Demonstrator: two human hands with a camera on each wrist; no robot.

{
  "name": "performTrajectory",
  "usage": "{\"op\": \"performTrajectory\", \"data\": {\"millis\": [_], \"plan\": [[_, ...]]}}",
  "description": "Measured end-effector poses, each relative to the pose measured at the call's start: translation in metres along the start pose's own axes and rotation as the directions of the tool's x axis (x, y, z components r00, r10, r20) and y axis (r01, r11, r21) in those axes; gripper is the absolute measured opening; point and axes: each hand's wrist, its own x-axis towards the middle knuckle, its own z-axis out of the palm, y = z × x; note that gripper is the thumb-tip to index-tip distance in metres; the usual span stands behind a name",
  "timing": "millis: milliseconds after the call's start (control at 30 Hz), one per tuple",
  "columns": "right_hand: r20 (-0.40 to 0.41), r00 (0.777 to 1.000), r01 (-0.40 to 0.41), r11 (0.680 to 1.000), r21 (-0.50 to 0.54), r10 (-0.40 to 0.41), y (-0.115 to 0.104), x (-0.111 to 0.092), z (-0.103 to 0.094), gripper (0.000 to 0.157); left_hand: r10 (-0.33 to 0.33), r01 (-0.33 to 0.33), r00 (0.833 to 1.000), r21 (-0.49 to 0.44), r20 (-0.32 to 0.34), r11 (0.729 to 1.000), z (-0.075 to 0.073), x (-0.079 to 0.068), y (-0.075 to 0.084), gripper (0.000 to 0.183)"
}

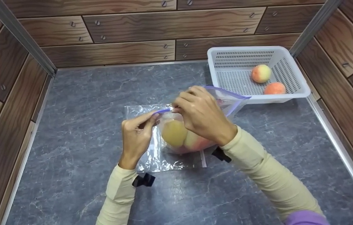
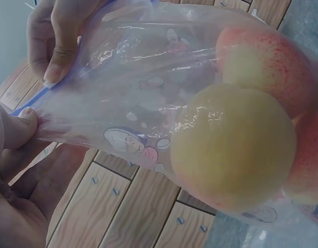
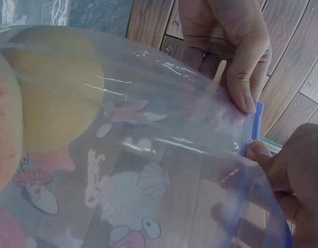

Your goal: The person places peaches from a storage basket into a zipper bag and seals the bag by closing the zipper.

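Head view: a printed zip-top plastic bag (image 1: 223, 101) holds at least three peaches (image 2: 236, 144), centered over a flat clear plastic bag (image 1: 148, 162) on the marbled tabletop (image 1: 79, 140). The left hand (image 1: 137, 132) pinches one end of the purple seal (image 1: 163, 111); the right hand (image 1: 200, 112) pinches farther along. Filling looks done, sealing apparently only partway: beyond the right hand, the mouth gapes. Two more peaches (image 1: 261, 73) sit in a white plastic basket (image 1: 248, 48), apparently left out. Shells and cartoon figures decorate the bag; no brand or lettering is legible.
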Motion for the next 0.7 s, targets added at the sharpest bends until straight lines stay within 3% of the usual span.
{"op": "performTrajectory", "data": {"millis": [400, 700], "plan": [[0.026, 0.999, -0.046, 0.999, -0.014, 0.047, 0.015, -0.015, -0.015, 0.007, -0.027, 0.027, 0.999, 0.012, -0.017, 1.0, 0.0, 0.0, -0.002, 0.01], [0.01, 0.993, -0.121, 0.992, -0.046, 0.121, 0.042, -0.041, -0.034, 0.005, -0.106, 0.104, 0.992, -0.026, -0.064, 0.994, -0.007, -0.001, -0.007, 0.008]]}}
